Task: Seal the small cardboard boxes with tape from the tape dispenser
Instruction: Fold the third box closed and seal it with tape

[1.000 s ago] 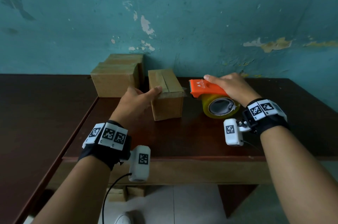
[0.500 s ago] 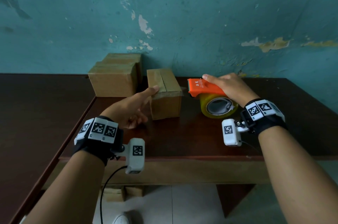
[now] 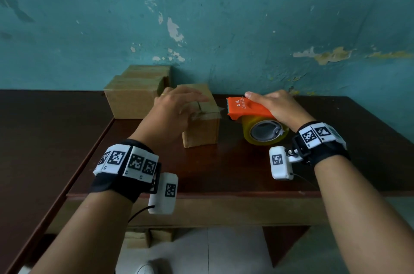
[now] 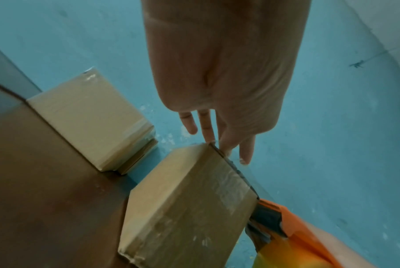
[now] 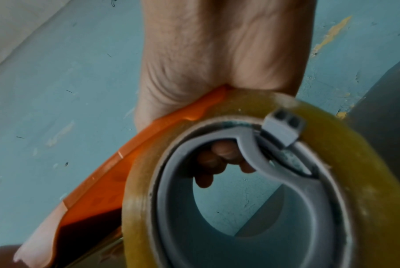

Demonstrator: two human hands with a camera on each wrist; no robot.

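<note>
The left hand (image 3: 173, 112) lies over the top of the small cardboard box (image 3: 201, 130), fingers straight and spread flat, holding nothing – in the left wrist view the fingertips (image 4: 245, 156) reach past the far top edge of the box. Just to its right the right hand (image 3: 280, 108) is wrapped around the orange tape dispenser (image 3: 246, 109), index finger laid along the orange top and the other fingers curled through the core of the yellowish tape roll (image 5: 366, 163). The dispenser's toothed front edge sits just beside the box's right top edge, and a clear strip of tape (image 3: 207, 113) already crosses the flap seam under the left hand. The step in hand looks like pressing that strip down and parting it from the roll. To do it well, the left palm should bear straight down so the light box cannot slide on the dark table (image 3: 224, 168), then sweep flat along the strip from the seam outward to the sides, chasing out wrinkles; the right hand should tilt the teeth into the taut tape and pull away from the left hand with a short twist – a slack strip would likely fold on itself. Two more cardboard boxes (image 3: 134, 97) stand beyond the left hand, against the wall
</note>
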